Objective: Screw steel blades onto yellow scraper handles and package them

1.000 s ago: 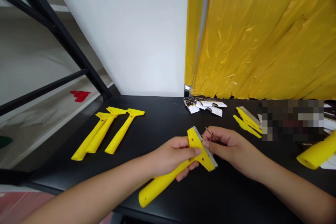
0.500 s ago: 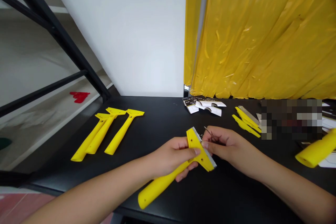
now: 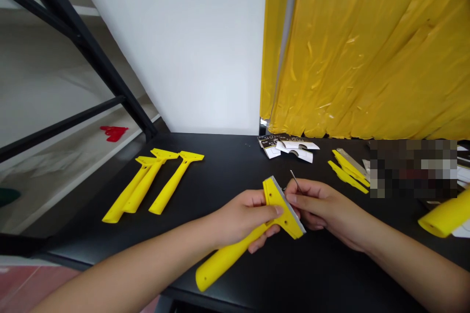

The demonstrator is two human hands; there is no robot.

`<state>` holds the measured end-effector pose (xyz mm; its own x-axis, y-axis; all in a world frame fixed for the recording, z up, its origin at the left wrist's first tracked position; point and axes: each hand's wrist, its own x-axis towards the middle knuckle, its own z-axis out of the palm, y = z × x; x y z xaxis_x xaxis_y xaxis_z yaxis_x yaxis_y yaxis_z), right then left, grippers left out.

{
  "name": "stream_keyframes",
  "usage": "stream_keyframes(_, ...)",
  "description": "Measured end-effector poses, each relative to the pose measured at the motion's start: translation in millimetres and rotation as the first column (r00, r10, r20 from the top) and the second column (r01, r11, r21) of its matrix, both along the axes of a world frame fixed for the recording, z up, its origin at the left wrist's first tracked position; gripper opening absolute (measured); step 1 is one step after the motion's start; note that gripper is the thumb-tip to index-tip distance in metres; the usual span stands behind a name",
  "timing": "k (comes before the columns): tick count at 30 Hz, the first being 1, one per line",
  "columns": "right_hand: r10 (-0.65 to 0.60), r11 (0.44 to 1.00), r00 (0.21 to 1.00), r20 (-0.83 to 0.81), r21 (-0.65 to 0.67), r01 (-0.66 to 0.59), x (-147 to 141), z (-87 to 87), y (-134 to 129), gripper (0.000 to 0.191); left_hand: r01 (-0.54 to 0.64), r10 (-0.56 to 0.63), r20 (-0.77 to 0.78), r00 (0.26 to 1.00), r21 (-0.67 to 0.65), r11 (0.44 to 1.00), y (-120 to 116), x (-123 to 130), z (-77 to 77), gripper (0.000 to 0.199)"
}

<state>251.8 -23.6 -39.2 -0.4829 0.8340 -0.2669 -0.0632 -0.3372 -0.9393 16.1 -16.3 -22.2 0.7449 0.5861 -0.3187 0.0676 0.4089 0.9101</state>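
Two grips were seen in the head view. A yellow scraper [image 3: 227, 257] was held firmly in the left grip [image 3: 244, 215], its steel blade [image 3: 290, 208] just beside the right grip [image 3: 323, 203], which narrowly pinched a thin pin [image 3: 294, 180]. That grip had shifted only slightly.

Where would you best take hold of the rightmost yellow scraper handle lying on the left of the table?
Probably mid-shaft on the yellow scraper handle, from above on the near side: it lies flat, with its narrow shaft toward the person and its wide T-head away.
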Motion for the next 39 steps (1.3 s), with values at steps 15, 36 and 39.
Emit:
stream_keyframes(15, 0.049, 0.996, 0.999, 0.01, -0.077, -0.048, -1, 0.7, 2, 0.04, 0.014, -0.014, 0.026, 1.0, -0.02, 1.0, -2, 3, -1.5, 0.035)
stream_keyframes(36, -0.181, 0.982, 0.974, 0.132, -0.029, 0.186, -17, 21.6, -19, 0.047, 0.112, 0.501, -0.369, 0.783, 0.876, 0.47, -19, 0, 13.9, 0.073)
stream_keyframes(39, -0.242, 0.968, 0.965, 0.101, 0.087, 0.234, -12, 20.4, -12, 0.044, -0.254, 0.508, -0.188, 0.841, 0.691, 0.677, -8, -1, 17.2, 0.1)
